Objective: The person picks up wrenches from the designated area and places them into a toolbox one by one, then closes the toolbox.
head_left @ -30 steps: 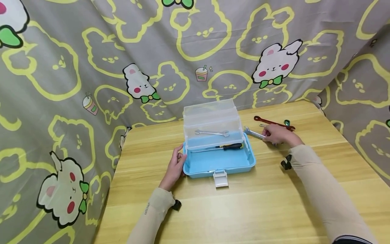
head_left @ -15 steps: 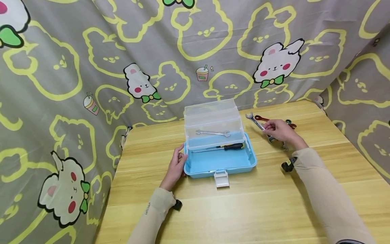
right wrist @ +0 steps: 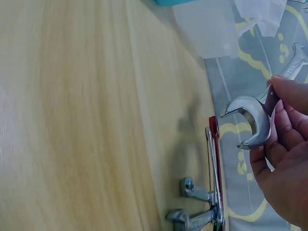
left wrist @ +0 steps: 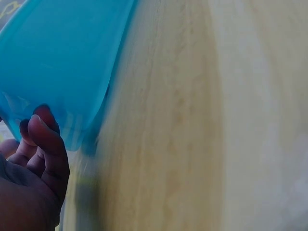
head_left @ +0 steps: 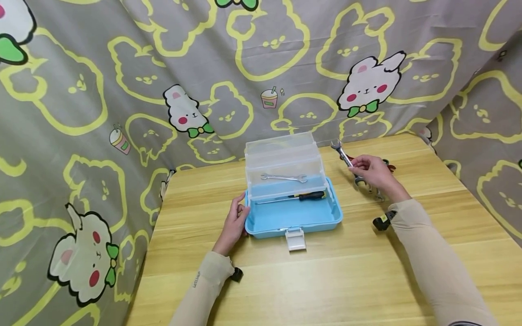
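My right hand (head_left: 371,172) pinches a silver open-end wrench (head_left: 341,154) by its handle, raised over the table at the right of the toolbox. The right wrist view shows one wide jaw of the wrench (right wrist: 256,118) close by, the other end tilted away. A light blue toolbox (head_left: 291,219) with its clear tiered lid (head_left: 281,149) up stands in the middle. My left hand (head_left: 234,222) grips its left end, with curled fingers (left wrist: 48,139) against the wall. Inside lies a screwdriver (head_left: 311,195) with a black and yellow handle; another wrench (head_left: 284,177) lies on a clear tier.
Several more wrenches (right wrist: 197,221), silver and red, lie on the table beneath and behind my right hand, partly hidden by it. The toolbox's white latch (head_left: 295,240) hangs down at the front. A patterned curtain (head_left: 228,59) stands behind the wooden table (head_left: 326,280).
My right hand has lifted the wrench off the table, and its far end now tips upward and away. My left hand and the toolbox stay in place.
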### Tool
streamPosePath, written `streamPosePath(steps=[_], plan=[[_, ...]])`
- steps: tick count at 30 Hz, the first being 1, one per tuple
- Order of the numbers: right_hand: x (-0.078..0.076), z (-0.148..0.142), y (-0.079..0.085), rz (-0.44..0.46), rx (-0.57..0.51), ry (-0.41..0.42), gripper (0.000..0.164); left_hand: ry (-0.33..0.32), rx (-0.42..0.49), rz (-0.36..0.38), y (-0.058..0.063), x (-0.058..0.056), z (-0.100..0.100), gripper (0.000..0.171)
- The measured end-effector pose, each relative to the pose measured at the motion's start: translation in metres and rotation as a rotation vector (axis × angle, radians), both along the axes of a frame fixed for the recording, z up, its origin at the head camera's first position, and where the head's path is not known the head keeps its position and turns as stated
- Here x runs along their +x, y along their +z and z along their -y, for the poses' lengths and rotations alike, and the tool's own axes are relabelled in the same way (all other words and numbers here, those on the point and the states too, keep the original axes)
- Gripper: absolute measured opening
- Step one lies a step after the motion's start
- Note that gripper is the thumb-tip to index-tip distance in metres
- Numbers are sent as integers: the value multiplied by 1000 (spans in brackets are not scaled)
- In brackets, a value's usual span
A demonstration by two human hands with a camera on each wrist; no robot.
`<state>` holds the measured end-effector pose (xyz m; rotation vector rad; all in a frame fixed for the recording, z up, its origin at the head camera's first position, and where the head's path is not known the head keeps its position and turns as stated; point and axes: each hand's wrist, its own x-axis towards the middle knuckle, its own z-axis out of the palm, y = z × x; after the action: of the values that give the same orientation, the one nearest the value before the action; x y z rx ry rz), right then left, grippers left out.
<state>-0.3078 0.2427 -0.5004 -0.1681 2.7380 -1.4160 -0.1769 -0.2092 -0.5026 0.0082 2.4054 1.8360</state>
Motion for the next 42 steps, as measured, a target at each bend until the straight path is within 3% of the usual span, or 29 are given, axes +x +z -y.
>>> streamPosePath(steps=[5, 10, 17, 20, 29, 34, 42], plan=[[3, 3, 6, 29, -68, -14, 34, -1, 1, 3, -2, 0, 1, 52], [5, 4, 10, 41, -217, -32, 36, -4, 5, -8, -3, 0, 1, 52], [5, 7, 11, 76, -451, -17, 24, -1, -6, 0, -4, 1, 1, 52], [7, 8, 13, 85, -504, -11, 19, -6, -4, -4, -4, 0, 1, 52], [17, 21, 24, 161, -812, 121, 9, -8, 8, -5, -1, 0, 2, 52], [23, 27, 30, 150, -833, 155, 7, -14, 6, -8, -2, 0, 2, 53], [32, 34, 41, 183, -701, 256, 10, -2, -7, -3, -3, 0, 2, 52]])
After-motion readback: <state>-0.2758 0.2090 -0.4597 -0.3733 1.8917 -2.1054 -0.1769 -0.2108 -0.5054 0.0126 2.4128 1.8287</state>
